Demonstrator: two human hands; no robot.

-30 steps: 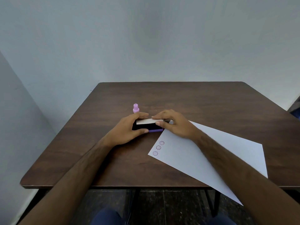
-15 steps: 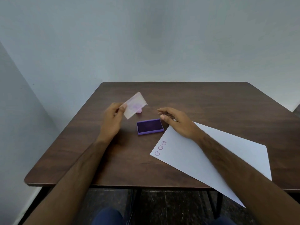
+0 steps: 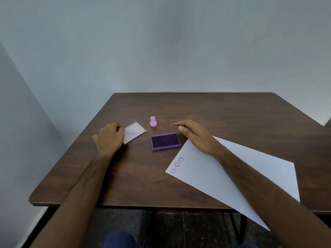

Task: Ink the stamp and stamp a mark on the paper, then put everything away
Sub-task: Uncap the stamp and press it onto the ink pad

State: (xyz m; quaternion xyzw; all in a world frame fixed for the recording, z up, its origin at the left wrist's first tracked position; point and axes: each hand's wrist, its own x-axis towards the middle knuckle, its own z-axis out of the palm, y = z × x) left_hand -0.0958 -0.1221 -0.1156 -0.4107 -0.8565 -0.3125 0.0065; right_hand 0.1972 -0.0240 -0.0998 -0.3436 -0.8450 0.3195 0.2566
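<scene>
A purple ink pad lies uncovered on the brown table, its dark ink surface facing up. Its pale clear lid rests flat on the table to the left, with my left hand still pinching its near-left edge. A small pink stamp stands upright just behind the pad. My right hand hovers to the right of the pad, fingers loosely apart, holding nothing. A white sheet of paper lies at an angle on the right, with three purple stamp marks near its left corner.
The table's front edge is close to me, and the paper's near corner overhangs it. A plain wall stands behind the table and to the left. Dark floor tiles and table legs show below.
My left hand lifted the lid off the ink pad, carried it left and laid it on the table. My right hand let go of the pad and drew back slightly.
</scene>
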